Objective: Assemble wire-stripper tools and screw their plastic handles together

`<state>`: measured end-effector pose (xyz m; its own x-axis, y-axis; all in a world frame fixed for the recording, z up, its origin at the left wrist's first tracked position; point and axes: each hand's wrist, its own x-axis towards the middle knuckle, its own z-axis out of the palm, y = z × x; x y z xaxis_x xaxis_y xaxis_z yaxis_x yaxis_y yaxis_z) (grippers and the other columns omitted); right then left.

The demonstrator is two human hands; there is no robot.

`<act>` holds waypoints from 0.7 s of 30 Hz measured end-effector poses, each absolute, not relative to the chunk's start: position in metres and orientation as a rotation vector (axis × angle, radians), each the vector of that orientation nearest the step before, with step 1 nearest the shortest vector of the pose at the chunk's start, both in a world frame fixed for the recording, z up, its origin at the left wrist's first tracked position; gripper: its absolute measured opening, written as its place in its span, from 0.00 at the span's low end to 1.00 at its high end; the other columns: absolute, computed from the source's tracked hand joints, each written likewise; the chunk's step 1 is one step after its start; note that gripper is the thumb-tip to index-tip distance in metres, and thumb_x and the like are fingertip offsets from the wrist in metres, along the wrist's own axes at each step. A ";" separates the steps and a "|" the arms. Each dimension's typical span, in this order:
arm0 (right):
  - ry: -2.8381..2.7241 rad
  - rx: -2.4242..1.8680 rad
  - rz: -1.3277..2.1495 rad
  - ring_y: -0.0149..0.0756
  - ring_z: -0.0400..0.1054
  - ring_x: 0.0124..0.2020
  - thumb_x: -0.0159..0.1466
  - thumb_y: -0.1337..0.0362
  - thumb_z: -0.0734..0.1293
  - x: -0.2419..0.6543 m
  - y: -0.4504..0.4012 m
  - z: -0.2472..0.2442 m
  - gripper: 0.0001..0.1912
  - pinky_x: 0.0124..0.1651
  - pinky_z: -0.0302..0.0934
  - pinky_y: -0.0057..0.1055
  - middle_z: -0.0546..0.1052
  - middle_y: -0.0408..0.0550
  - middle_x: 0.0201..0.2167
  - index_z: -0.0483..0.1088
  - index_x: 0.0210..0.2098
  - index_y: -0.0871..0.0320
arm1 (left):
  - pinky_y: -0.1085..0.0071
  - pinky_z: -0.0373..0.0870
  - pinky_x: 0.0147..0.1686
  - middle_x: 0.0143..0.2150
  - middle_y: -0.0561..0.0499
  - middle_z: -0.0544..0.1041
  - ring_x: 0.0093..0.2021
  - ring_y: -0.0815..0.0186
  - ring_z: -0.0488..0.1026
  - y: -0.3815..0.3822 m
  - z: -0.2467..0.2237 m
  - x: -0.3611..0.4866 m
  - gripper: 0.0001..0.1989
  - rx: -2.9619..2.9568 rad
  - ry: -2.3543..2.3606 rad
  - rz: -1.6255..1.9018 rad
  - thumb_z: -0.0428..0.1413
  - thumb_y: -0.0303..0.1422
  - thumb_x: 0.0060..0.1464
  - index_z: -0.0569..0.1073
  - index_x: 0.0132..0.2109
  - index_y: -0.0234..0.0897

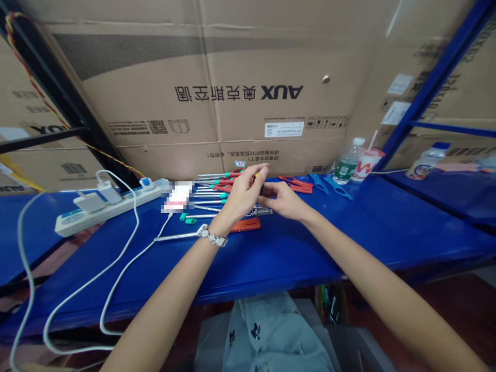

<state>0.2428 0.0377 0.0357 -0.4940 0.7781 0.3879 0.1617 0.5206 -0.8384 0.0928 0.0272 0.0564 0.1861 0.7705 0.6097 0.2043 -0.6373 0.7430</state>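
Observation:
Over the middle of the blue table (294, 248), my left hand (247, 188) and my right hand (284, 200) meet with bent fingers. A small black and yellow thing (255, 178) shows between the fingers of my left hand; its kind is mostly hidden. My right hand is closed close beside it, and what its fingertips hold cannot be made out. Several metal rods with green ends (211, 195) lie beside and under my left hand. A flat orange-red plastic piece (246, 225) rests below both hands. Behind my right hand are red plastic pieces (300, 185).
Two blue plastic pieces (338, 187) lie to the right, by a water bottle (346, 165) and a lidded cup (366, 164). At left are a power strip (112, 206), white cables (135, 217) and a blurred-out white device (178, 197). A large carton (232, 62) stands behind.

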 end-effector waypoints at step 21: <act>-1.966 -0.731 1.025 0.34 0.70 0.28 0.63 0.55 0.71 0.237 0.037 0.028 0.12 0.35 0.67 0.34 0.78 0.46 0.30 0.73 0.36 0.58 | 0.62 0.74 0.50 0.48 0.43 0.81 0.48 0.59 0.79 0.029 0.050 0.070 0.16 2.028 0.950 1.430 0.53 0.43 0.67 0.75 0.52 0.38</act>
